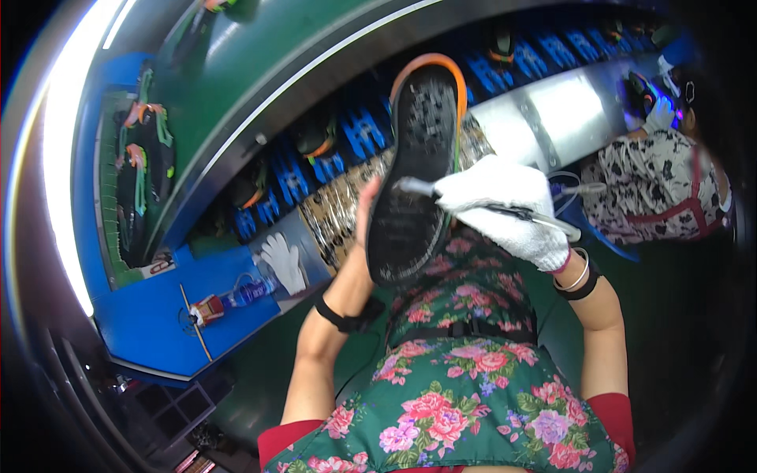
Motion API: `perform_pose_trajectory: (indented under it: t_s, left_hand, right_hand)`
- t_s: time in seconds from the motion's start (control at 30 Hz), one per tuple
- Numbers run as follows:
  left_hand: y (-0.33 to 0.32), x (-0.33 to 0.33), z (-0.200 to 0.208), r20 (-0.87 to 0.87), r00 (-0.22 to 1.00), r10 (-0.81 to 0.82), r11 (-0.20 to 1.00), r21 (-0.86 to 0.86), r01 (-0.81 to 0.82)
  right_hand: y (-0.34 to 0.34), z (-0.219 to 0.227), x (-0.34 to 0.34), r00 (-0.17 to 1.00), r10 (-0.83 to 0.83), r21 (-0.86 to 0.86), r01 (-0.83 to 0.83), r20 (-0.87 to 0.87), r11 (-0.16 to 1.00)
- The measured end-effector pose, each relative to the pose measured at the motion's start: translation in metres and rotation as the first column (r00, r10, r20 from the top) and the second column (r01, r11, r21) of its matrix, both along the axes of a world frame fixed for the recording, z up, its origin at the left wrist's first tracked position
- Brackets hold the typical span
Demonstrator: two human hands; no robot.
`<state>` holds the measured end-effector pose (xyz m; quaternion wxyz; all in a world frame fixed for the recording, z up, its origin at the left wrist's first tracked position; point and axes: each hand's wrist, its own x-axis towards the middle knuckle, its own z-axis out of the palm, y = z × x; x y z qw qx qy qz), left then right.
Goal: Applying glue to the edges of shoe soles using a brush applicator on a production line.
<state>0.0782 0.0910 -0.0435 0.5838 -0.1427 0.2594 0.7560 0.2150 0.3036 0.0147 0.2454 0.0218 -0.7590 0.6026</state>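
My bare left hand grips a black shoe sole by its left edge, most of its fingers hidden behind it. The sole stands tilted up, with an orange rim at the far end and a rough, shiny patch there. In a white knit glove, my right hand is closed round a slim brush. Its pale, blurred tip reaches over the middle of the sole; whether it touches I cannot tell.
A conveyor with blue racks runs behind, carrying dark shoes. On the blue table at left are a white glove and a clear bottle. More shoe parts lie on a green shelf. At right sits a co-worker.
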Motion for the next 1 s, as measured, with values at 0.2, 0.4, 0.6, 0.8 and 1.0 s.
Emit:
perform_pose_trajectory:
  t_s: [0.2, 0.4, 0.6, 0.8, 1.0]
  left_hand:
    - [0.000, 0.017, 0.001, 0.096, 0.993, -0.061, 0.994, 0.099, 0.052]
    - [-0.008, 0.001, 0.059, -0.315, 0.941, 0.125, 0.888, 0.459, 0.036]
    - [0.001, -0.139, 0.142, -0.575, 0.818, 0.019, 0.766, 0.535, 0.358]
    - [0.008, -0.145, 0.116, -0.073, 0.821, 0.566, 0.766, 0.414, -0.491]
    - [-0.006, -0.148, 0.108, -0.985, -0.136, 0.105, 0.615, 0.172, -0.769]
  right_hand:
    - [0.009, 0.007, -0.006, 0.967, -0.147, 0.487, 0.232, -0.207, 0.842]
    - [-0.004, 0.025, 0.023, 0.979, 0.081, -0.313, -0.137, -0.186, 0.940]
    - [-0.005, 0.014, 0.031, 0.974, -0.132, -0.539, 0.212, 0.183, 0.815]
    - [-0.034, -0.035, 0.024, 0.966, -0.030, -0.449, 0.147, 0.258, 0.882]
    - [-0.038, -0.063, 0.044, 0.945, -0.019, -0.513, 0.195, 0.327, 0.836]
